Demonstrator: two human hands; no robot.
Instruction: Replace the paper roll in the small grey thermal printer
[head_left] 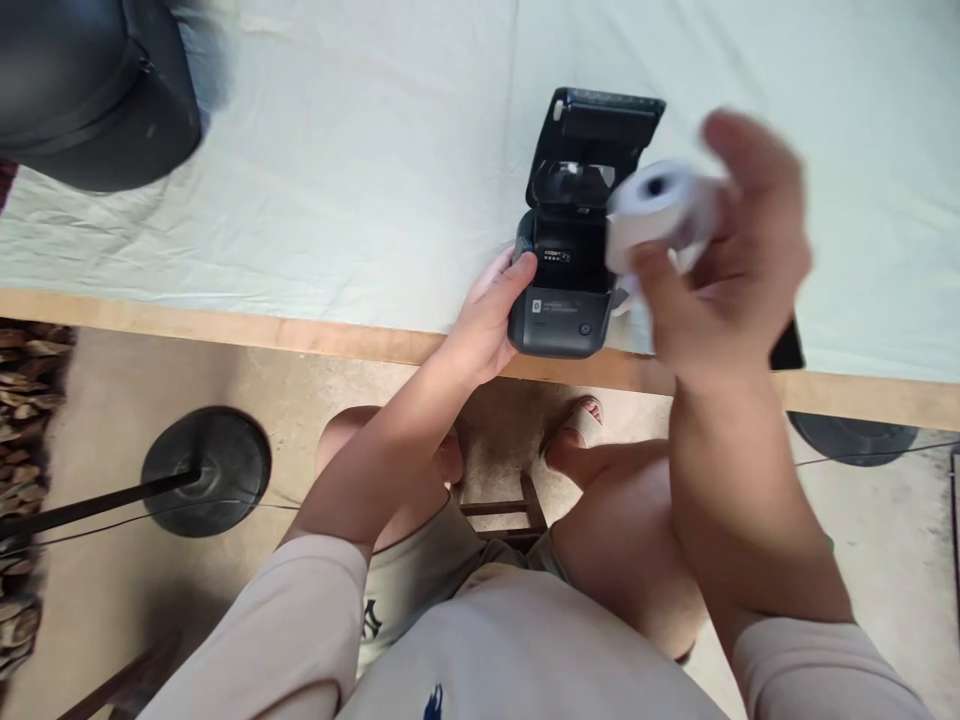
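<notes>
The left hand (491, 312) is clamped on the left side of a black label printer (559, 325), thumb on its rim and the other fingers mostly hidden. The printer overlaps the table's near wooden edge (225, 325) in view; whether it rests there or is held above, I cannot tell. Its lid (592, 135) stands open at the far end, over the pale cloth (360, 190), which stretches away beyond it. Just right of the open compartment, the right hand (739, 265), blurred, grips a white paper roll (636, 228) between thumb and fingers, one finger raised apart. The roll overlaps the compartment's right edge in view. A black flat object (787, 348) shows beside the right wrist, at the near edge; a black bag (90, 95) sits far left, well apart from the printer.
</notes>
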